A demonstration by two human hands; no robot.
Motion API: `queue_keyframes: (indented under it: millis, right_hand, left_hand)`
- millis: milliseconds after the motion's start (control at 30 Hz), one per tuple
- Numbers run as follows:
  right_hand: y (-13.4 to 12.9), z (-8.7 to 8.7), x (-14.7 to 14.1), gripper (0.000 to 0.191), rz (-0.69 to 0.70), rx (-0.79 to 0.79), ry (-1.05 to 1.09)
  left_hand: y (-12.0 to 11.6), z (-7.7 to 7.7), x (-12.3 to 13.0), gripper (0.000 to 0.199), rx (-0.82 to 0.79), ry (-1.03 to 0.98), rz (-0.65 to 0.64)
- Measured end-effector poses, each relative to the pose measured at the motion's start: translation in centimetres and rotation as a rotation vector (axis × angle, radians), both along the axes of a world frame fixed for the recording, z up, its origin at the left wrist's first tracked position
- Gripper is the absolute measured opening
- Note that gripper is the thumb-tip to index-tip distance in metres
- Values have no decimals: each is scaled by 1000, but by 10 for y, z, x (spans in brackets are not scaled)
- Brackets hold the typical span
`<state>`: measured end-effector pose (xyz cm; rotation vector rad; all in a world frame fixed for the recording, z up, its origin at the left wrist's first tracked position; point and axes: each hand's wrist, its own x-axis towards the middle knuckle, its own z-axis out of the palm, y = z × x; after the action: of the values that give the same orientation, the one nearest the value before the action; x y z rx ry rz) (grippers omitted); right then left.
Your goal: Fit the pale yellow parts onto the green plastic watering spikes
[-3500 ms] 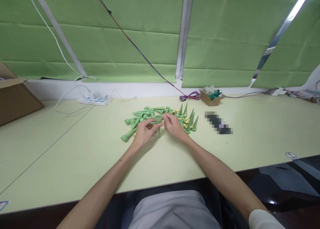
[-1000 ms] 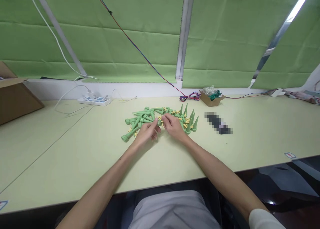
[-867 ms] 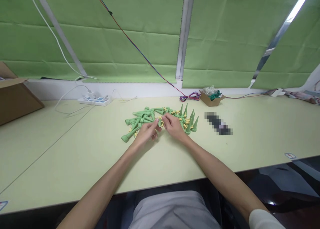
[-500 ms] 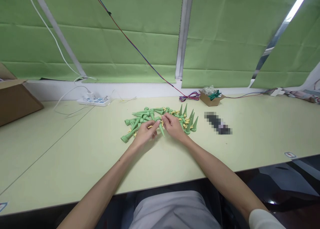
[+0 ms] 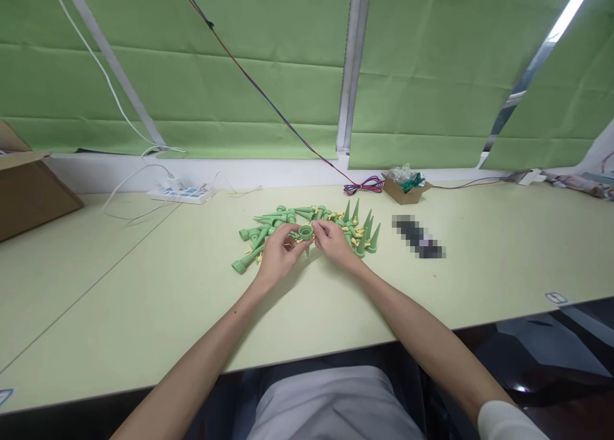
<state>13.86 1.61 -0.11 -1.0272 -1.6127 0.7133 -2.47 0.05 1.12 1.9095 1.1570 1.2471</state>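
My left hand (image 5: 282, 251) is closed around a green plastic plant watering spike (image 5: 306, 233), its round hollow socket turned up toward me and its tip pointing down. At the right side of that socket, the thumb and fingers of my right hand (image 5: 330, 240) are pinched together. Whatever lies between those fingertips is too small and covered to make out. Behind and around both hands spreads a pile of similar green spikes (image 5: 261, 235) mixed with small yellow pieces (image 5: 355, 242). Several spikes (image 5: 367, 235) on the right stand with their points up.
A small cardboard box (image 5: 407, 196) with clear and dark green material stands at the back right, beside coiled red and blue wire (image 5: 364, 185). A white power strip (image 5: 180, 194) lies back left. A larger carton (image 5: 36, 190) sits far left. A blurred dark item (image 5: 417, 236) lies right.
The spike in my left hand has been tilted, so its socket now faces up toward me instead of its tip pointing at me. My right hand stays pinched close beside it.
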Motion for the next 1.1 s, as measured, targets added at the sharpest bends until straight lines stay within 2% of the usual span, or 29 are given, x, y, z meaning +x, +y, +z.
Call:
queue_keyframes:
  millis: [100, 233, 333, 433, 500, 633, 700, 800, 933, 1100]
  right_hand:
    - [0, 0, 0, 46, -11, -1, -10]
    - [0, 0, -1, 43, -30, -1, 30]
    - [0, -1, -2, 42, -63, -3, 67]
    - [-1, -1, -1, 42, -105, 17, 81]
    - [-2, 0, -1, 42, -125, 39, 77]
    - [-8, 4, 0, 39, -108, 107, 23]
    - [-11, 6, -1, 37, -80, 128, -31]
    - [-15, 9, -2, 35, -52, 138, -99]
    - [-17, 10, -3, 33, -31, 132, -112]
    - [-15, 9, -3, 34, -14, 128, -101]
  left_hand:
    - [-1, 0, 1, 27, 72, 59, -8]
    - [-3, 2, 2, 28, 86, 101, 9]
    - [-4, 2, 4, 33, 70, 133, 27]
    - [-3, 3, 4, 25, 5, 108, 27]
    - [-2, 3, 4, 26, -107, 47, -7]
    - [0, 5, 4, 53, -507, -211, -158]
    - [0, 7, 3, 56, -658, -334, -205]
    - [-3, 10, 4, 51, -761, -424, -231]
    - [-5, 12, 4, 42, -765, -472, -230]
    - [-5, 12, 2, 36, -649, -445, -260]
